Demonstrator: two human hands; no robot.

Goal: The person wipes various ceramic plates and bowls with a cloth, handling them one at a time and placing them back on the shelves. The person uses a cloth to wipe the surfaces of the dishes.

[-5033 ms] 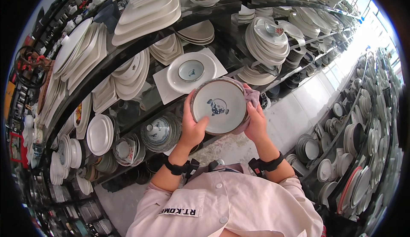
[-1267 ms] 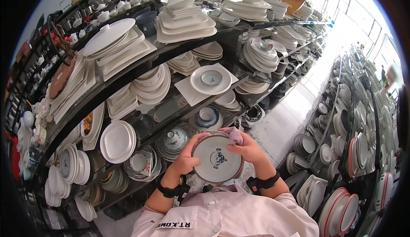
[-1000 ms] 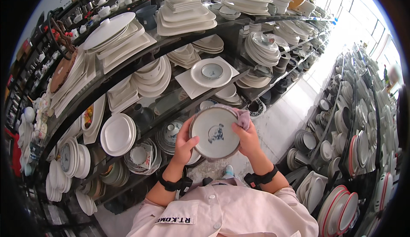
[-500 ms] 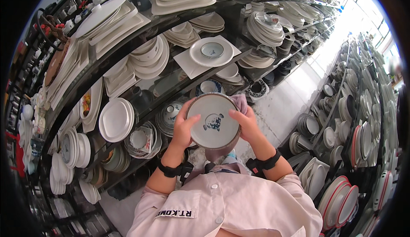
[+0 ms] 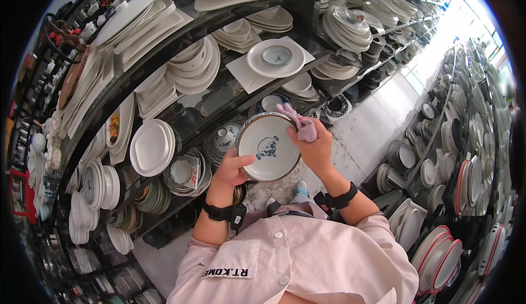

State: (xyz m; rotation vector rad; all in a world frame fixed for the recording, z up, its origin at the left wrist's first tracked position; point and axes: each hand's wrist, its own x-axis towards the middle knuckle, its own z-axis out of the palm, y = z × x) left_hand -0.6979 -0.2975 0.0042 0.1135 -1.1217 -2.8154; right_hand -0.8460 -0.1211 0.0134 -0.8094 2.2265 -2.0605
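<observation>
A round white bowl (image 5: 279,159) with a brown rim and a blue motif in its middle is held up in front of me. My left hand (image 5: 233,170) grips its left side, the thumb reaching over the inside. At the bowl's upper right, my right hand (image 5: 315,142) is closed on a pink cloth (image 5: 303,127), which it presses to the rim. Beyond the bowl, a smaller blue-and-white dish (image 5: 276,56) rests on a white plate (image 5: 253,64) on the shelf.
Dark shelves (image 5: 219,115) with stacked white plates (image 5: 197,68) run along the left and ahead. On the right stands another rack holding dishes, among them red-rimmed plates (image 5: 438,260). A pale tiled aisle floor (image 5: 353,134) lies between them.
The bowl has tilted and moved slightly up, so its inside and rim show more. My right hand has shifted with the cloth to the upper right rim.
</observation>
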